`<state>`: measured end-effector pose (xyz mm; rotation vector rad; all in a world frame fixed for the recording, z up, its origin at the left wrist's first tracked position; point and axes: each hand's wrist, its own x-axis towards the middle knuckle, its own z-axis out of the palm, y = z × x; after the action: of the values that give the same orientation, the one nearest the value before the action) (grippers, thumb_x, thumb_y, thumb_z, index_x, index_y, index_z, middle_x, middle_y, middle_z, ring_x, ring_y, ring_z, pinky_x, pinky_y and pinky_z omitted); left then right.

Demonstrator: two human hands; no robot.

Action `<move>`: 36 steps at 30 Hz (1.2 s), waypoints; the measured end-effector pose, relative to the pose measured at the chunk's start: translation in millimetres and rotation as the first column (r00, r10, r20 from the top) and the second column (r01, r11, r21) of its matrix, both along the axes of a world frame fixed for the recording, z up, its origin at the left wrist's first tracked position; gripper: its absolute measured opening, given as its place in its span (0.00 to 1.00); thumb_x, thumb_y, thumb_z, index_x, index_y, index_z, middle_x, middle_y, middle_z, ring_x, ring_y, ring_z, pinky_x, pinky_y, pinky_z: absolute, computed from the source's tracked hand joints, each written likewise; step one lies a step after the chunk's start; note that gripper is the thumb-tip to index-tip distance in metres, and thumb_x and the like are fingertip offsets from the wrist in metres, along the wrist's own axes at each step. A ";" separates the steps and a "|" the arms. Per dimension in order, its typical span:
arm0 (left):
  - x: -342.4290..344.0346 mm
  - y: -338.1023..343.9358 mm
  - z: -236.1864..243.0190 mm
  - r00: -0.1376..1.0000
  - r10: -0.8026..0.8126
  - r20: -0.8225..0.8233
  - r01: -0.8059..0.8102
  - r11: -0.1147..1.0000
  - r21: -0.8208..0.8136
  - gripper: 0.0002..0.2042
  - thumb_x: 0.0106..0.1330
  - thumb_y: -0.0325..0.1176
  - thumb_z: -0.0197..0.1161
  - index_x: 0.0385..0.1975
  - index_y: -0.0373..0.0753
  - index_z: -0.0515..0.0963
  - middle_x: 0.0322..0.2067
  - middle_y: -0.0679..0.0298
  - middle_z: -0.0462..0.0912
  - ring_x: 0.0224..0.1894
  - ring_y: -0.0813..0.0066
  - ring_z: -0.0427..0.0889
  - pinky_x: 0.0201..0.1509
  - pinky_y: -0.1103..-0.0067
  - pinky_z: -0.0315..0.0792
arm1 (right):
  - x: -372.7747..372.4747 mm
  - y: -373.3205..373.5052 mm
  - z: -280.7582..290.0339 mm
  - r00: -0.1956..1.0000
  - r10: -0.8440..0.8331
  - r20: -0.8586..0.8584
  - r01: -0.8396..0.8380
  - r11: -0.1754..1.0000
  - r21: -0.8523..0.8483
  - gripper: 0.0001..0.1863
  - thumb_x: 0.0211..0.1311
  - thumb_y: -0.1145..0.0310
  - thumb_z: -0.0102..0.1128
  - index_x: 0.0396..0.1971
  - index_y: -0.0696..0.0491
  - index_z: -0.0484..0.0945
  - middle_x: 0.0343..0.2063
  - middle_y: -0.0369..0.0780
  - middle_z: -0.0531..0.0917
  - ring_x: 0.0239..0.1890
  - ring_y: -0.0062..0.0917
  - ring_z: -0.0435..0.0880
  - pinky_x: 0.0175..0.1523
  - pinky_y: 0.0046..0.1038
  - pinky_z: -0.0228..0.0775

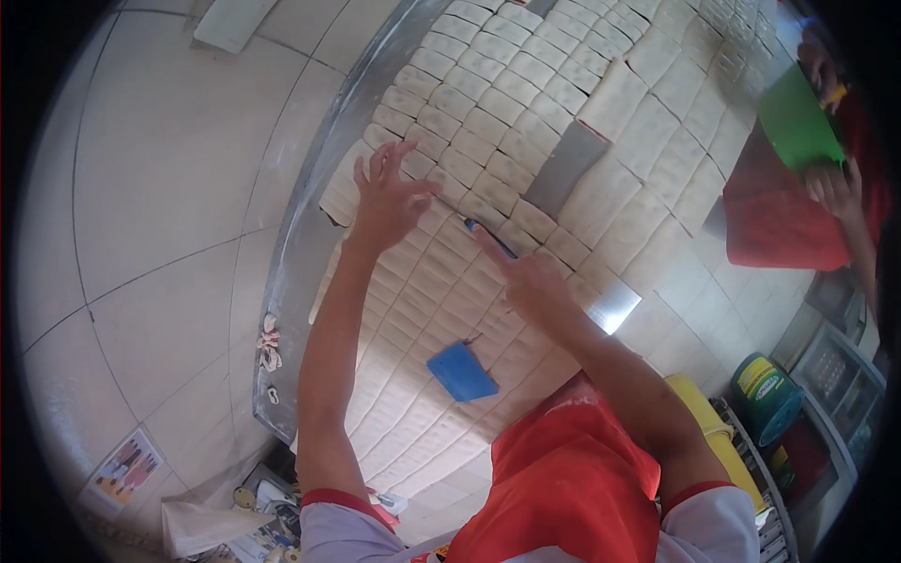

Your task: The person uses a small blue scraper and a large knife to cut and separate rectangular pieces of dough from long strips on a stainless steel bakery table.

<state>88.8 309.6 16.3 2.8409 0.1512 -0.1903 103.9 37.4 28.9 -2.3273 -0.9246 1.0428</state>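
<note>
Pale dough (469,310) covers the metal table (298,253); the far part is scored into small rectangles, the near part into long strips. Over the dough's left side, my left hand (389,197) is open with fingers spread, thumb and index reaching toward the cut line. My right hand (535,286) is closed around a slim knife (490,236) with a dark, blue-tinged handle, index finger stretched along it. Its thin tip points toward my left hand, over the border between small pieces and strips. A blue flat scraper (462,372) lies on the strips nearer my body.
A co-worker in a red apron (788,211) stands at the right, holding a green container (800,120). Grey table shows through a gap (568,169) in the dough. At lower right are a green tub (768,399) and a rack; clutter (267,507) lies at lower left.
</note>
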 end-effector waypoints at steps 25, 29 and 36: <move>-39.6 -157.7 6.7 0.995 -0.101 0.029 0.103 0.989 -0.109 0.11 0.53 0.36 0.78 0.36 0.62 0.90 0.70 0.68 0.64 0.76 0.53 0.54 0.75 0.38 0.42 | -37.1 -139.5 -5.6 1.000 -0.018 -0.010 0.018 1.000 0.009 0.49 0.63 0.76 0.53 0.80 0.27 0.45 0.30 0.51 0.83 0.31 0.47 0.87 0.40 0.47 0.81; -44.6 -178.1 2.7 0.989 -0.123 -0.080 0.116 0.989 -0.088 0.13 0.54 0.39 0.78 0.40 0.62 0.90 0.72 0.67 0.63 0.77 0.54 0.53 0.77 0.42 0.40 | -38.6 -150.5 -0.3 0.999 -0.043 0.017 0.042 0.994 0.097 0.48 0.65 0.76 0.52 0.80 0.27 0.44 0.30 0.52 0.83 0.31 0.48 0.87 0.40 0.47 0.81; -51.9 -205.5 6.2 0.995 -0.102 0.005 0.102 0.993 -0.060 0.13 0.52 0.37 0.79 0.39 0.60 0.90 0.70 0.66 0.63 0.76 0.52 0.54 0.75 0.38 0.42 | -49.1 -193.8 -1.6 1.000 -0.020 0.020 0.021 0.999 -0.029 0.44 0.69 0.72 0.53 0.80 0.26 0.47 0.30 0.49 0.82 0.32 0.42 0.88 0.39 0.43 0.83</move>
<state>36.9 104.1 22.4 2.7901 0.0003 -0.2104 54.8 -156.4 27.3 -2.3701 -0.8970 1.0338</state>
